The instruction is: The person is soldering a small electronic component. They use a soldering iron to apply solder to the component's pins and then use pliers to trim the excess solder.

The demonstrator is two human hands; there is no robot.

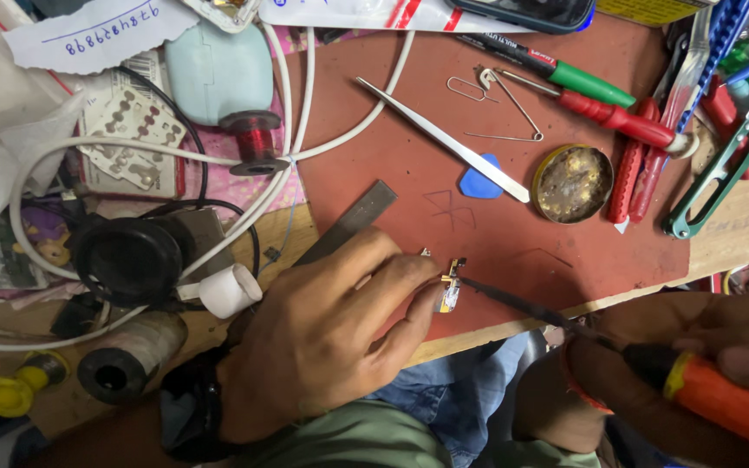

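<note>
On red mat [496, 234], small component [449, 290] pinched in left grip [327, 334]; right grip [721, 347] clenched around soldering iron [652, 364], tip touching.

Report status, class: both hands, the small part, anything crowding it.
Left hand pinches small part on red mat. Right hand grips orange-handled tool, tip at part. Steel tweezers and blue pick lie apart.

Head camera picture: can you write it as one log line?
left hand: pinching small part on red mat | right hand: holding orange-handled tool, tip on part | nearby: tweezers, round tin
</note>
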